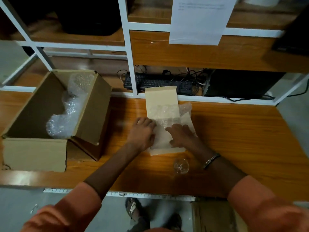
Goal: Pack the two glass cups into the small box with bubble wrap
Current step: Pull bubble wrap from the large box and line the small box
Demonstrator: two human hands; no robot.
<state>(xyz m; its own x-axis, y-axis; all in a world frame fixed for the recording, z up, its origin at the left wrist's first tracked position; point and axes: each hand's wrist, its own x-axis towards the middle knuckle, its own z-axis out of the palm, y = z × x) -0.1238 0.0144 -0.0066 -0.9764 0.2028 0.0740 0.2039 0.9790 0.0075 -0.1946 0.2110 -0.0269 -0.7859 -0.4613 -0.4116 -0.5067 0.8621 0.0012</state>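
Both hands, left (142, 133) and right (181, 134), pressed flat on bubble wrap (163, 113) over the small box (161, 96); a glass cup (181, 165) stood just beside the box.

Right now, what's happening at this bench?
A person is working bubble wrap into a small flat box on the wooden table. The left hand and right hand both press on the wrap. One glass cup stands unpacked near the right wrist. A second cup isn't clearly visible. A large open carton to the left holds more bubble wrap.
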